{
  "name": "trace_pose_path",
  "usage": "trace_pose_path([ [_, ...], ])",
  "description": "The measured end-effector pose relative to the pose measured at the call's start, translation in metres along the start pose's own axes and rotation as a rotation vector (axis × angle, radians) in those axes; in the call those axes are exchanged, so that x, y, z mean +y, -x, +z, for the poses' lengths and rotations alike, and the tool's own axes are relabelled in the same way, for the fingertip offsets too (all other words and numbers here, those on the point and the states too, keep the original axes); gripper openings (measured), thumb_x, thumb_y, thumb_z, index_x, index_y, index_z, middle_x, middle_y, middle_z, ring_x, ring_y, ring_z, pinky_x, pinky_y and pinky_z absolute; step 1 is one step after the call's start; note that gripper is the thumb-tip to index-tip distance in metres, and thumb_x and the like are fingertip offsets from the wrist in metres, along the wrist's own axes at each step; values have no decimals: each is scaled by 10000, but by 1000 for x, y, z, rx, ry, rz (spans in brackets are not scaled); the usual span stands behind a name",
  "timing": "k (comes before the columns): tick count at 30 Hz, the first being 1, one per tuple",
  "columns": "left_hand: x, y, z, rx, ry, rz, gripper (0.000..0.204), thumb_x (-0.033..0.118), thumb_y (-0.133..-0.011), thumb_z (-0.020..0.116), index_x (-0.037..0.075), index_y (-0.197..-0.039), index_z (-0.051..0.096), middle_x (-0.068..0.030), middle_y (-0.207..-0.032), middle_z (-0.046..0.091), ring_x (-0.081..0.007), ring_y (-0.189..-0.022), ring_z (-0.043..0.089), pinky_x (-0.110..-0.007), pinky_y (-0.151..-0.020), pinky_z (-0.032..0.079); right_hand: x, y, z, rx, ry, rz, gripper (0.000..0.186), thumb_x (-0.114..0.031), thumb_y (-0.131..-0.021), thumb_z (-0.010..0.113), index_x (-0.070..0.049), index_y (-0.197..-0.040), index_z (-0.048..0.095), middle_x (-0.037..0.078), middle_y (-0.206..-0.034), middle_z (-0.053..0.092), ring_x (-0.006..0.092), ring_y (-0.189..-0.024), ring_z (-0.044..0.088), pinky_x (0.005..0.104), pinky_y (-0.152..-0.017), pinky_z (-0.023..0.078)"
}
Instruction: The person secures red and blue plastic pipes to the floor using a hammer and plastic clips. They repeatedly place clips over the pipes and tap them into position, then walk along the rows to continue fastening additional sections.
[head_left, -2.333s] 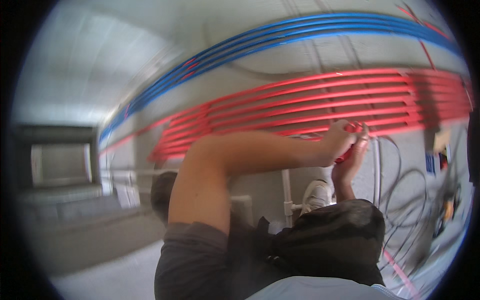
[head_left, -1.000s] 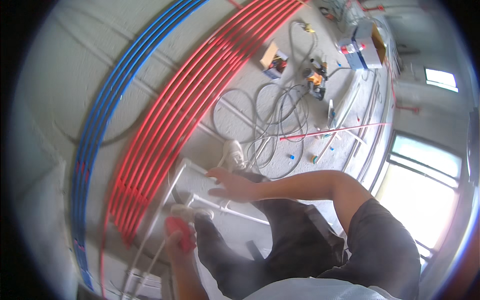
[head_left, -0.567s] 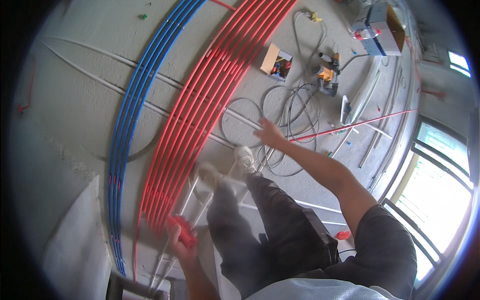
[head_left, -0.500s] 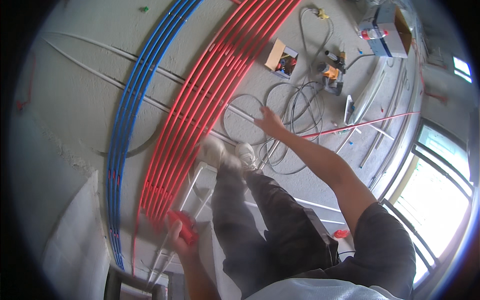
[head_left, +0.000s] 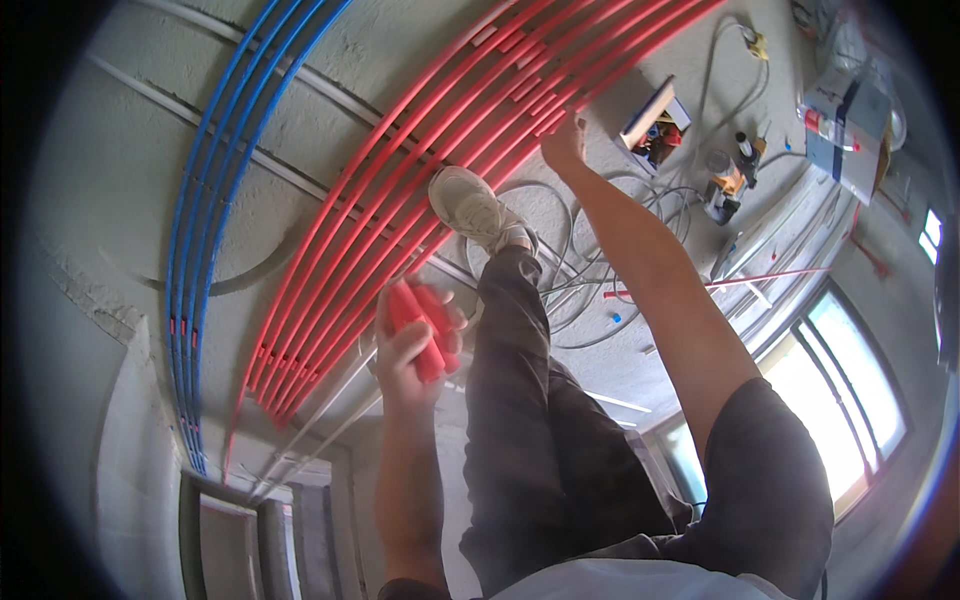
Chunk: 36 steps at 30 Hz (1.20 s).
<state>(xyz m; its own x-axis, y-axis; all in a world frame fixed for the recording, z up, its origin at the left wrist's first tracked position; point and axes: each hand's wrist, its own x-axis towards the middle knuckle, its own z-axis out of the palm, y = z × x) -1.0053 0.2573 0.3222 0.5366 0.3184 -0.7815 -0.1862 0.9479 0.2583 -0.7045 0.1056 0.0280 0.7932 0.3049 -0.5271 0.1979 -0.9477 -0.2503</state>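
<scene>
Fingers (head_left: 457, 318) of the left hand (head_left: 403, 372) wrap red tubular pieces (head_left: 413, 310) beside the red pipe run (head_left: 375, 235), prob light, stiff, best gripped mid-length; right hand (head_left: 565, 143) is near that run, can't tell its grip.

A dark-framed window (head_left: 862, 395) glares bright beyond the rough grey floor (head_left: 310, 130).

A red two-barred object (head_left: 416, 328) sits tilted in the left hand (head_left: 401, 357).
</scene>
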Motion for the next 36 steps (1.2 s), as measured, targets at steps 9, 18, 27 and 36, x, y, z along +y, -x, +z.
trace_pose_path([
  [9,-8,-97,-12,-426,687,-33,722,197,-901,764,72,-1506,389,-223,-1321,525,-360,-1049,621,-395,-678,627,21,-33,14,49,-127,11,578,-106,-751,785,-2,-1266,543,245,-1253,524,404,-1150,562,479,-1050,479],
  [18,-14,-85,-10,-24,550,-6,654,187,-962,716,108,-1541,422,-242,-1255,651,-338,-915,718,-352,-584,610,12,-23,26,-10,-87,51,675,-128,-653,867,35,-1227,552,238,-1315,455,392,-1207,532,456,-1054,496],
  [27,-72,-29,-62,572,249,-145,506,193,-997,676,136,-1464,490,-149,-1121,690,-272,-823,711,-299,-558,549,5,-16,13,21,-241,163,397,-195,-724,895,-44,-1003,655,111,-893,697,283,-855,682,421,-800,546],
  [36,-97,21,-58,644,-37,-187,514,154,-963,673,75,-1431,476,-151,-1066,686,-242,-775,720,-281,-511,547,-14,-49,4,75,-199,43,547,-106,-800,812,17,-1257,536,290,-1348,456,399,-1265,489,460,-1067,454],
])
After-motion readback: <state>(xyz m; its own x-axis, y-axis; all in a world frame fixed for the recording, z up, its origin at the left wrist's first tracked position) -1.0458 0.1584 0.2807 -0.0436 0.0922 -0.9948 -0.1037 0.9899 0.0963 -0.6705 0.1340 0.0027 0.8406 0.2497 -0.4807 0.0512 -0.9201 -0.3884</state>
